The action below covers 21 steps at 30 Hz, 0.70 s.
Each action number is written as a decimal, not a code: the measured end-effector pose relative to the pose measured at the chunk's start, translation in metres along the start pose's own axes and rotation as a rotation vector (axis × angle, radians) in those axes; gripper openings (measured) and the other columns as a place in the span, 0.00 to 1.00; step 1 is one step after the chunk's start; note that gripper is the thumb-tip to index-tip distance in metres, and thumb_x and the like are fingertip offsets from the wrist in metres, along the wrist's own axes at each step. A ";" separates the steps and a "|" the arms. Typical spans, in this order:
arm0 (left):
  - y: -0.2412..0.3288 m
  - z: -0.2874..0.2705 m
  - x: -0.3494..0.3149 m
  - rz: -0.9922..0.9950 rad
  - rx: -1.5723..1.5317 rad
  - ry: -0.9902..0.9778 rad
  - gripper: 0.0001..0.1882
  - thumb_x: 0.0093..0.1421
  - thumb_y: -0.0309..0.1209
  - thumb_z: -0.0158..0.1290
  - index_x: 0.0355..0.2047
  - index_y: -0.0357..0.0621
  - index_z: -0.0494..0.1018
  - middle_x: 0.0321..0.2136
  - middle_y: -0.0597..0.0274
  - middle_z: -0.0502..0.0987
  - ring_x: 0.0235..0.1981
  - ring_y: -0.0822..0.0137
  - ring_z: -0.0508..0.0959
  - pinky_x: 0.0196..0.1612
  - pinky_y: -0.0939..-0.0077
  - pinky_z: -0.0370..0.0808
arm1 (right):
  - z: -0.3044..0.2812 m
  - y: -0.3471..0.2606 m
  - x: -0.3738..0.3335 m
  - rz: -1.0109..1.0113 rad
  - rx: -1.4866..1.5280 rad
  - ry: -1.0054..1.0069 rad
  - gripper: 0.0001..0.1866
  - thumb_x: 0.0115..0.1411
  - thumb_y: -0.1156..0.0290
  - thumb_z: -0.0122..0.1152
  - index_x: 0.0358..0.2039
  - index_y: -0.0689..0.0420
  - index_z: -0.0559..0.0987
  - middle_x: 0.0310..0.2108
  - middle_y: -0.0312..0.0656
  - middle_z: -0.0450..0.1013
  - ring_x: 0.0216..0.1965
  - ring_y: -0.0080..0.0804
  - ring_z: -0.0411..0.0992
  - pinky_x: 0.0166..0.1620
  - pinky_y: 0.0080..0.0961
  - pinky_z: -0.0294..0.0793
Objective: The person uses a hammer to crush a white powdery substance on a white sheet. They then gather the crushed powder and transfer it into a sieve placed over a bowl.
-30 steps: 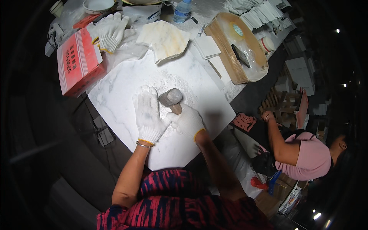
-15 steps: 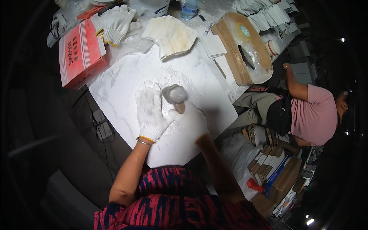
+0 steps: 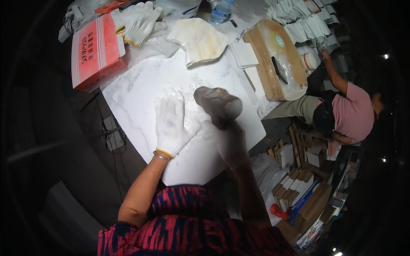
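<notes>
My left hand [image 3: 169, 123], in a white knitted glove, lies flat with its fingers stretched out on a white, grey-veined slab [image 3: 132, 96]. White powder and crumbs [image 3: 193, 81] are scattered over the slab beyond and beside the fingers. My gloved right hand [image 3: 227, 143] is closed round the handle of a hammer [image 3: 218, 103], lifted above the slab to the right of my left hand. Motion smears both the hammer and the right hand. A rough-edged, cream-white piece of stone [image 3: 198, 41] rests at the far side of the slab.
Far left stand a red-and-white box [image 3: 96, 55] and spare white gloves [image 3: 137, 21]. A water bottle [image 3: 221, 12], white tiles [image 3: 243, 55] and a cardboard box [image 3: 267, 64] line the far side. A person in a pink shirt [image 3: 352, 113] is at the right, near stacked boards [image 3: 294, 187].
The hammer has come up off the slab toward me and to the right, in my right hand. My left hand has stayed flat. The person at right has stretched an arm toward the stacked tiles.
</notes>
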<state>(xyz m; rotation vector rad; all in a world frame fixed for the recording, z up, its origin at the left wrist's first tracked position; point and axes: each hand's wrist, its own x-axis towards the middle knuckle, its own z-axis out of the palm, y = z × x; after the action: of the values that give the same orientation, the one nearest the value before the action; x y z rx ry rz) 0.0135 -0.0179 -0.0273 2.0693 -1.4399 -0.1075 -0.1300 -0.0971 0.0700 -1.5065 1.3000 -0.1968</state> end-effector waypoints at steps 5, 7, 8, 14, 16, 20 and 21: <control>0.001 0.000 -0.001 0.010 -0.014 -0.003 0.51 0.48 0.51 0.64 0.66 0.29 0.62 0.62 0.34 0.67 0.64 0.34 0.65 0.71 0.38 0.55 | 0.014 0.012 0.022 0.082 -0.546 -0.093 0.18 0.62 0.54 0.63 0.39 0.58 0.78 0.38 0.51 0.80 0.42 0.51 0.79 0.45 0.43 0.78; 0.002 -0.002 0.001 0.004 -0.016 0.004 0.51 0.49 0.50 0.63 0.66 0.29 0.62 0.62 0.34 0.66 0.65 0.34 0.65 0.71 0.38 0.54 | 0.009 0.005 0.023 0.173 -0.287 -0.144 0.16 0.61 0.57 0.64 0.38 0.58 0.78 0.33 0.47 0.79 0.36 0.43 0.78 0.40 0.38 0.76; 0.003 -0.002 0.002 0.001 -0.019 0.005 0.50 0.50 0.50 0.63 0.66 0.29 0.62 0.63 0.34 0.66 0.65 0.34 0.64 0.71 0.38 0.54 | 0.005 0.005 0.023 0.221 -0.155 -0.168 0.15 0.61 0.58 0.64 0.37 0.59 0.78 0.31 0.45 0.79 0.33 0.39 0.77 0.37 0.35 0.76; -0.006 0.006 -0.004 0.028 -0.037 0.089 0.50 0.46 0.49 0.68 0.62 0.27 0.66 0.61 0.32 0.67 0.67 0.34 0.62 0.71 0.37 0.53 | -0.010 -0.062 -0.013 0.074 0.019 -0.040 0.15 0.59 0.62 0.68 0.38 0.61 0.80 0.22 0.36 0.75 0.22 0.19 0.72 0.27 0.21 0.71; -0.005 0.006 -0.005 0.036 -0.025 0.072 0.51 0.46 0.49 0.68 0.63 0.27 0.65 0.62 0.32 0.67 0.67 0.33 0.62 0.72 0.37 0.52 | -0.005 -0.045 -0.012 0.017 0.043 0.010 0.19 0.59 0.60 0.68 0.42 0.63 0.79 0.25 0.39 0.77 0.24 0.21 0.75 0.30 0.23 0.74; 0.005 0.001 0.004 0.007 -0.119 0.048 0.53 0.47 0.51 0.67 0.66 0.27 0.63 0.63 0.32 0.66 0.68 0.33 0.61 0.72 0.37 0.51 | 0.023 0.041 0.025 -0.098 -0.552 0.149 0.21 0.59 0.56 0.67 0.40 0.62 0.77 0.30 0.48 0.79 0.30 0.39 0.79 0.37 0.34 0.79; 0.003 0.004 0.001 0.029 -0.105 0.055 0.54 0.47 0.51 0.67 0.66 0.27 0.62 0.63 0.32 0.66 0.68 0.33 0.61 0.72 0.37 0.51 | 0.024 0.048 0.027 -0.083 -0.561 0.119 0.21 0.59 0.56 0.67 0.39 0.62 0.77 0.30 0.49 0.78 0.31 0.41 0.79 0.38 0.34 0.79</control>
<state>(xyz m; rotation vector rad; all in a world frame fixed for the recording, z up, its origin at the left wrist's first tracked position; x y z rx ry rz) 0.0104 -0.0214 -0.0286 1.9518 -1.4006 -0.1109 -0.1317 -0.0950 0.0102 -2.0482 1.4629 0.0335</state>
